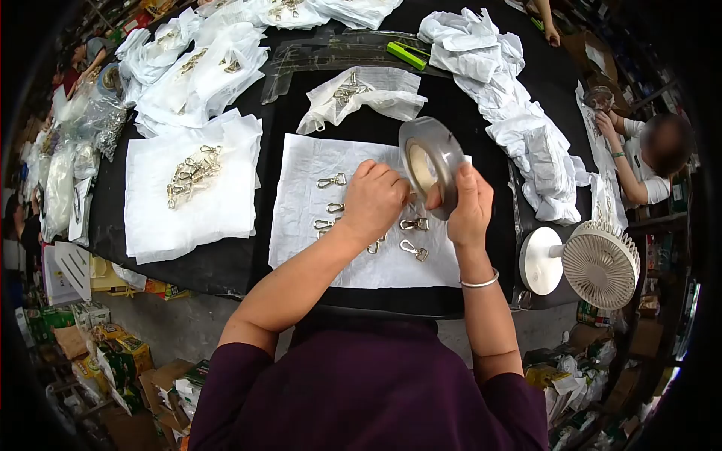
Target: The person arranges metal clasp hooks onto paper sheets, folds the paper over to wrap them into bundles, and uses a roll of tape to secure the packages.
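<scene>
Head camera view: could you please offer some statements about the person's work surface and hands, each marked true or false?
1. The right hand holds a round roll of clear tape. True.
2. A white round-headed plastic fan stands right of the roll. True.
3. The right hand touches the fan. False: they are apart.
4. The white rectangular sheet before the person bears shiny metal clasps. True.
5. All clasps on this sheet form one heap. False: they lie spread out.

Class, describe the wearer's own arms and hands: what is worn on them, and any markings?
Short, dark purple sleeves match the top. The right hand is ungloved, with a silver-coloured bangle at its wrist. The left hand is ungloved too, its wrist bare. No markings stand out.
</scene>
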Demonstrator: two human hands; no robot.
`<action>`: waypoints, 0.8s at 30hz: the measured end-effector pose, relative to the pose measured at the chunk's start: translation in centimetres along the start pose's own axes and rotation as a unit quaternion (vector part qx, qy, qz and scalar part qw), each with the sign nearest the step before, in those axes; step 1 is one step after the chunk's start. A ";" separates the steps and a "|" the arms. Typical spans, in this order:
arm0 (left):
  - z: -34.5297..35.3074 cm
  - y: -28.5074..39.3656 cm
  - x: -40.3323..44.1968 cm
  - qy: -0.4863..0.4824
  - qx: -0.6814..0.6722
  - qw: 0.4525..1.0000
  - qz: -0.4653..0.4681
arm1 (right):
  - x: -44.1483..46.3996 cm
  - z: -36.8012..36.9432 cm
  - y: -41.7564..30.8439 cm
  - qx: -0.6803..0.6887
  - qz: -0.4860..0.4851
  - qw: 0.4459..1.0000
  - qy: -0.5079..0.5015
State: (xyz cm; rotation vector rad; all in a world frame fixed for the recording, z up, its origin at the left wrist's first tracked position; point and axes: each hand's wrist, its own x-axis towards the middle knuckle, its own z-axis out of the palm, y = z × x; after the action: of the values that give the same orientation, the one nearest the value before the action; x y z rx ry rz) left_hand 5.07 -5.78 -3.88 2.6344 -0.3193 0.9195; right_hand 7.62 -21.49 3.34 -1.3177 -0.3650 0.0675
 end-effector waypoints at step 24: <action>-1.9 5.0 -1.7 -0.037 -0.012 0.994 -0.103 | -6.4 -3.8 -0.6 -0.108 0.010 0.992 0.071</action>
State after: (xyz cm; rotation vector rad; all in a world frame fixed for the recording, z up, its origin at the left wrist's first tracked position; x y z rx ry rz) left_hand 1.10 -9.51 -2.39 2.6227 -0.0721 0.7478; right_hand 2.64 -26.83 1.75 -1.5305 -0.2430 -0.0510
